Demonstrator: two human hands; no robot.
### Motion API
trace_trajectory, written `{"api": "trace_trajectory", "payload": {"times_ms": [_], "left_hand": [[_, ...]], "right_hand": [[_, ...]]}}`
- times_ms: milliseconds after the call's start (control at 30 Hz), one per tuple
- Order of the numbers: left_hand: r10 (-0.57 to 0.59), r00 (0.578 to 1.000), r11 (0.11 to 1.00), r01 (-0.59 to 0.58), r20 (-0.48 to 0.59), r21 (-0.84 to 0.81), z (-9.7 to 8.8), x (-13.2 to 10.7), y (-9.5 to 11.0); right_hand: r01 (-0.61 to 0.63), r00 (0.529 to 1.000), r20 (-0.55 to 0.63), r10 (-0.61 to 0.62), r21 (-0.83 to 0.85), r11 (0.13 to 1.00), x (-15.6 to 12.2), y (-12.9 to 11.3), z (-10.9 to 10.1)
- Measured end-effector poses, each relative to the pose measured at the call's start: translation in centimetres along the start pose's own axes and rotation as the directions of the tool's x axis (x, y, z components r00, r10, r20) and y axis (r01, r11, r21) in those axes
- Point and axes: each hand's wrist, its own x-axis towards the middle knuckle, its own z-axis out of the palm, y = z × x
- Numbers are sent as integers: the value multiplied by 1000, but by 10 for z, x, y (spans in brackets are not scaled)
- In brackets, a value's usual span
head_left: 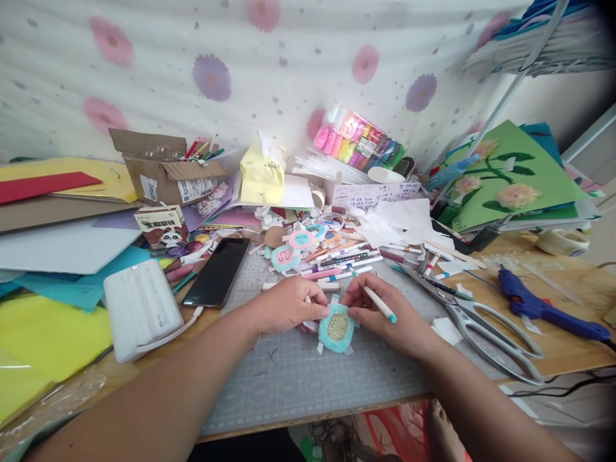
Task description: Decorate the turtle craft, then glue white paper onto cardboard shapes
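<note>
My left hand [293, 305] is closed, its thumb and finger pinching the left edge of a small turquoise turtle-shaped craft piece [337, 328]. The piece has a beige textured centre and white tabs sticking out around it. At its upper right edge, my right hand [385, 314] touches it with the fingertips. A white marker with a teal end [379, 301] lies between the fingers of that hand, slanting down to the right. Under the left fingers shows part of a pale item that I cannot make out. Similar pieces with drawn faces, one pink-centred [283, 258] and one blue-centred [302, 239], lie beyond.
Markers [344, 260] are heaped behind my hands on the grey cutting mat [289, 391]. Large scissors [474, 321] and a blue glue gun [543, 308] lie right. A black phone [216, 273] and a white cabled box [142, 308] lie left. Cardboard box [163, 173] stands behind.
</note>
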Motion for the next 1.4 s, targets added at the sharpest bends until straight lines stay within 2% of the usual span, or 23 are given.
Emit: {"api": "trace_trajectory", "payload": {"times_ms": [100, 167, 233, 300, 433, 500, 633, 733, 800, 1033, 1233, 1400], "left_hand": [[5, 1000, 999, -4, -26, 34, -1, 1, -1], [3, 999, 999, -1, -45, 39, -1, 1, -1], [-9, 998, 999, 11, -56, 39, -1, 1, 0], [-30, 998, 999, 31, -51, 26, -1, 0, 1], [-32, 998, 999, 33, -51, 28, 0, -3, 5], [5, 998, 997, 1, -67, 82, 0, -5, 7], [103, 989, 941, -62, -105, 332, 0, -9, 12], [173, 976, 862, -85, -133, 499, 2, -10, 15], [210, 967, 829, -98, -144, 551, 3, -9, 15], [264, 950, 773, -104, -168, 626, 6, -8, 11], [292, 940, 756, -114, -176, 644, 9, -8, 13], [295, 938, 754, -109, -185, 648, 10, -8, 12]], "right_hand": [[50, 970, -238, -52, -17, 999, -10, 0, 1], [77, 946, -321, -36, 118, 990, -21, -2, 1], [59, 967, -256, 17, 285, 957, -33, -5, 3], [27, 983, -182, 31, 312, 950, -42, -8, 5], [-57, 975, -211, 74, 89, 994, -49, -5, 13], [-100, 965, -232, 122, 104, 990, -49, -1, 17], [-55, 964, -249, 93, 157, 986, -48, 0, 24], [-64, 967, -242, 84, 92, 994, -48, -5, 31], [-82, 968, -236, 84, 20, 996, -48, -9, 35], [-23, 992, -129, -5, -214, 977, -45, -10, 38], [-12, 995, -100, -19, -300, 954, -44, -10, 39], [-1, 996, -84, -25, -292, 956, -45, -11, 39]]}}
